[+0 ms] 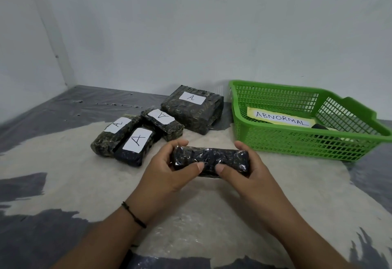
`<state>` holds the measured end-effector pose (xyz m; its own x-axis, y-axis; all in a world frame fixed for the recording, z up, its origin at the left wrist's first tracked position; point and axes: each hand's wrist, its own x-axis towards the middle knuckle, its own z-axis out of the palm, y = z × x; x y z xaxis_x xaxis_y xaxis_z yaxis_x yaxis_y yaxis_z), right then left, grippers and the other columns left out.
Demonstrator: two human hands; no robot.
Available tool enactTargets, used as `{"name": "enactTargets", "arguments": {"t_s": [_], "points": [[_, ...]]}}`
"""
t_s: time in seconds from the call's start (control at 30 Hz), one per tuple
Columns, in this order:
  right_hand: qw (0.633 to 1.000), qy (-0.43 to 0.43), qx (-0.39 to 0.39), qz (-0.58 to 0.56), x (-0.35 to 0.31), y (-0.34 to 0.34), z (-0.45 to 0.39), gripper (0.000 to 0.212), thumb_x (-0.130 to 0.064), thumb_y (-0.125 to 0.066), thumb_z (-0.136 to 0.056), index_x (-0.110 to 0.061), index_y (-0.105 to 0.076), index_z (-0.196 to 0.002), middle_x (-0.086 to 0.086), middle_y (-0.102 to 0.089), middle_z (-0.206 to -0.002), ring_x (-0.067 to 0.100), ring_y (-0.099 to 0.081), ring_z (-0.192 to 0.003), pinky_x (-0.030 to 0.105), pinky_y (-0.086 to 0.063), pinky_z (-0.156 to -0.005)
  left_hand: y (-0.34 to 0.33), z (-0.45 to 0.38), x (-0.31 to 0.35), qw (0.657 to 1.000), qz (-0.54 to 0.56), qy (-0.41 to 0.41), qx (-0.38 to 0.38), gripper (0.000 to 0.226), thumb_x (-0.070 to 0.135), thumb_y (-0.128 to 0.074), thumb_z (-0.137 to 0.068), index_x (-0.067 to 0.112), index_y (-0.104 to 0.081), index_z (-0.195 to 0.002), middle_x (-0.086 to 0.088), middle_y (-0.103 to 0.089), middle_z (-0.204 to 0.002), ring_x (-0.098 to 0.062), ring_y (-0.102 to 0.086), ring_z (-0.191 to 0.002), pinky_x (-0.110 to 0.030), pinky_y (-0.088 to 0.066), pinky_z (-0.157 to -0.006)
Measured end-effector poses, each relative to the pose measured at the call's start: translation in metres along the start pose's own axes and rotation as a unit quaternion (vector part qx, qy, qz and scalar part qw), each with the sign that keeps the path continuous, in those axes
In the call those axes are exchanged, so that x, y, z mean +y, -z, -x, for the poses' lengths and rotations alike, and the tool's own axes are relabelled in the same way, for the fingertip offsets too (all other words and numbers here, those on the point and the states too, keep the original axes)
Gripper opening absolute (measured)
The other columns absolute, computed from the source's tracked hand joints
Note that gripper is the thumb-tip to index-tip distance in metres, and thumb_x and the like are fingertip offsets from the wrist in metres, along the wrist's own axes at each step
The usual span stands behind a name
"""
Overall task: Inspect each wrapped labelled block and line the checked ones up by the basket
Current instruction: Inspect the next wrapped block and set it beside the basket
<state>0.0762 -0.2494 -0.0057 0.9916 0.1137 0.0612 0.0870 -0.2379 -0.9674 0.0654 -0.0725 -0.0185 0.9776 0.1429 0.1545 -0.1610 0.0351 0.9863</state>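
I hold a dark plastic-wrapped block [212, 159] lengthwise between both hands, just above the floor; its label does not show. My left hand [167, 169] grips its left end, my right hand [250, 171] its right end, both thumbs pressed on the near face. Three small wrapped blocks with white "A" labels lie to the left behind it: one [112, 136], one [135, 146] and one [162, 123]. A larger "A" block [192, 110] stands beside the green basket [297, 144].
The basket at the right holds a yellow "ABNORMAL" sign [280, 118] and a dark object [319, 126]. Grey plastic sheeting [53, 111] covers the floor with a pale patch in the middle. A white wall runs close behind the blocks.
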Motion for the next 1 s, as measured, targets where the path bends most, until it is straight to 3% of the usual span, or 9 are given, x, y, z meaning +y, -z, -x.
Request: {"name": "enactTargets", "arguments": {"t_s": [0.1,0.2,0.33,0.43,0.6,0.73,0.83,0.9,1.0], "points": [[1.0,0.003,0.006,0.01,0.0,-0.003,0.001,0.076,-0.035,-0.077,-0.071,-0.034,-0.037,-0.137,-0.021,-0.057,-0.109,-0.009,-0.057,-0.093,0.001,-0.043,-0.067,-0.001,0.0,0.002,1.0,-0.011,-0.017,0.005,0.058,0.023,-0.075,-0.059,0.021,-0.057,-0.113,-0.001,-0.067,-0.094,-0.001,-0.066,-0.076,-0.013,-0.051,-0.068],[1.0,0.001,0.013,0.012,-0.001,-0.003,0.001,0.079,-0.037,-0.076,-0.07,-0.031,-0.037,-0.138,-0.018,-0.059,-0.109,-0.009,-0.057,-0.091,0.0,-0.043,-0.064,-0.004,0.002,0.003,1.0,-0.013,-0.026,-0.005,0.063,0.021,-0.072,-0.061,0.02,-0.052,-0.121,0.001,-0.064,-0.098,0.004,-0.064,-0.078,-0.011,-0.051,-0.069],[1.0,-0.007,-0.02,-0.007,-0.001,0.0,0.0,0.075,-0.045,-0.072,-0.072,-0.036,-0.037,-0.138,-0.018,-0.057,-0.121,-0.005,-0.056,-0.104,0.015,-0.044,-0.084,-0.004,0.001,0.004,0.999,-0.019,-0.035,0.018,0.061,0.022,-0.073,-0.059,0.02,-0.055,-0.118,0.002,-0.064,-0.096,0.005,-0.063,-0.075,-0.01,-0.049,-0.068],[0.999,-0.004,-0.026,-0.026,0.0,0.005,-0.003,0.087,-0.057,-0.067,-0.058,-0.032,-0.044,-0.138,-0.034,-0.05,-0.122,0.001,-0.054,-0.117,0.034,-0.043,-0.104,0.0,-0.001,0.001,1.0,-0.013,-0.015,0.005,0.063,0.028,-0.078,-0.056,0.024,-0.056,-0.115,0.001,-0.065,-0.097,-0.001,-0.065,-0.081,-0.017,-0.053,-0.074],[0.999,-0.002,-0.03,-0.042,0.003,0.008,-0.006,0.087,-0.055,-0.067,-0.056,-0.028,-0.047,-0.137,-0.019,-0.054,-0.132,0.006,-0.057,-0.118,0.039,-0.041,-0.107,-0.001,-0.005,0.002,0.984,0.166,0.065,-0.01,0.041,0.021,-0.058,-0.066,0.016,-0.061,-0.107,-0.011,-0.061,-0.099,-0.019,-0.061,-0.084,-0.029,-0.057,-0.067],[0.988,-0.038,-0.048,-0.14,0.006,0.009,-0.008,0.062,-0.046,-0.071,-0.056,-0.032,-0.062,-0.115,-0.004,-0.058,-0.133,0.014,-0.06,-0.115,0.041,-0.042,-0.106,0.001,-0.007,0.003,0.99,0.127,0.063,0.011,0.034,0.019,-0.054,-0.065,0.018,-0.064,-0.098,-0.012,-0.058,-0.098,-0.019,-0.059,-0.083,-0.037,-0.053,-0.071],[0.993,-0.025,-0.032,-0.111,0.006,0.009,-0.009,0.048,-0.038,-0.068,-0.069,-0.03,-0.063,-0.117,-0.009,-0.06,-0.129,0.011,-0.062,-0.112,0.041,-0.044,-0.105,0.001,-0.002,0.004,0.994,0.087,0.061,0.005,0.041,0.03,-0.068,-0.061,0.021,-0.062,-0.1,-0.01,-0.061,-0.098,-0.016,-0.062,-0.081,-0.036,-0.054,-0.071],[0.997,-0.013,-0.025,-0.069,0.004,0.007,-0.006,0.05,-0.046,-0.067,-0.067,-0.041,-0.061,-0.116,-0.012,-0.061,-0.128,0.009,-0.06,-0.114,0.04,-0.043,-0.105,0.001,0.0,0.004,0.999,-0.014,0.029,0.023,0.057,0.043,-0.077,-0.053,0.022,-0.061,-0.103,-0.002,-0.065,-0.092,-0.006,-0.064,-0.073,-0.023,-0.053,-0.069],[0.999,-0.005,-0.028,-0.044,0.001,0.002,-0.001,0.053,-0.057,-0.063,-0.058,-0.051,-0.058,-0.11,-0.013,-0.061,-0.125,0.006,-0.059,-0.113,0.037,-0.044,-0.104,-0.002,0.001,0.007,0.995,-0.075,-0.007,0.07,0.055,0.029,-0.087,-0.057,0.015,-0.06,-0.104,0.002,-0.063,-0.085,0.005,-0.059,-0.06,-0.007,-0.046,-0.058]]}}
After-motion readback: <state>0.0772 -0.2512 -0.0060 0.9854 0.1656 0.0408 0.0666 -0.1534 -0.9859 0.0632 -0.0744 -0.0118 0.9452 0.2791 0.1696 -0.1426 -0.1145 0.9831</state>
